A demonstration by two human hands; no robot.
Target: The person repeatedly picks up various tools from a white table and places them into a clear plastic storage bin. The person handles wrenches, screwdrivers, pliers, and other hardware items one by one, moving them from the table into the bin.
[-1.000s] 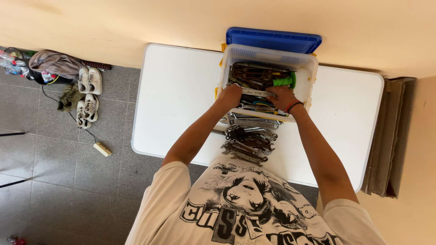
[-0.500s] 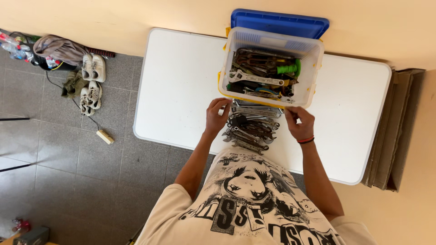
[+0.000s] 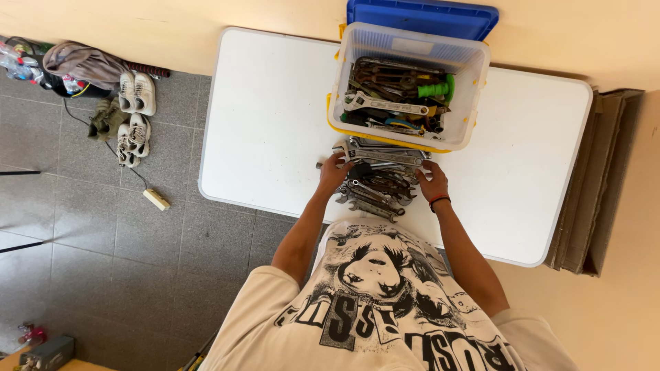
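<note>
Wrenches: a pile of metal wrenches (image 3: 379, 180) lies on the table, just in front of the bin and between the two hands.
Left hand: the left hand (image 3: 334, 172) rests at the left end of the pile, fingers curled onto the tool ends; whether it grips one I cannot tell.
Right hand: the right hand (image 3: 433, 184) rests at the right end of the pile, fingers bent against the tools; grip not clear. A dark band with a red edge sits on its wrist.
Bin: a clear plastic bin (image 3: 474, 96) with a yellow edge at its lower rim stands on the far part of the table, touching the pile. It holds more tools, among them a long adjustable wrench (image 3: 379, 104) and a green handle (image 3: 434, 89).
Lid: a blue lid (image 3: 421, 15) stands behind the bin, against the wall.
Table: a white table (image 3: 268, 124) with rounded corners, set against a pale yellow wall.
Cardboard: flat brown sheets (image 3: 595, 185) lean on edge just beside the table's right end.
Floor: grey tiles; white shoes (image 3: 136, 110) lie well to the left, near a grey cloth (image 3: 79, 62), and a cable runs to a small white block (image 3: 157, 199).
</note>
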